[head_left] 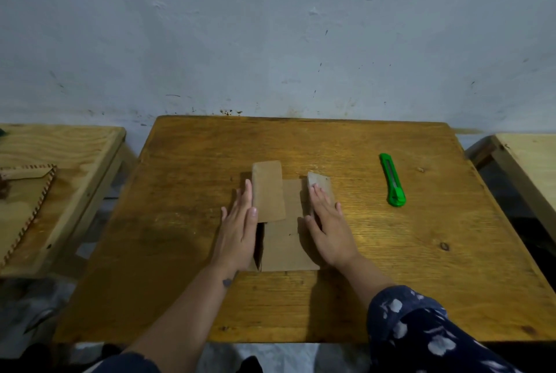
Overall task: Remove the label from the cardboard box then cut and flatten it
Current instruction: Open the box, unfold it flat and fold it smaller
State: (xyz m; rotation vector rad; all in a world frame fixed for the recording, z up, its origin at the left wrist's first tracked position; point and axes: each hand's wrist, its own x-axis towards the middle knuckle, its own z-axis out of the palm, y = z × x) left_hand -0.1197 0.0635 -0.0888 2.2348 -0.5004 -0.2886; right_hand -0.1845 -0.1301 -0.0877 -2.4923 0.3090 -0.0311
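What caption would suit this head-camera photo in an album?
Both hands press a cardboard box flat on a wooden table, green utility knife lying aside.

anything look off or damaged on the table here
Nothing is spilled or broken. The cardboard box is only partly flattened: two flaps stand up between the left hand and right hand.

Bare left forearm [192, 306], small dark mark near wrist [227, 282], right sleeve [421, 333] at 5 o'clock, navy fabric, white floral print
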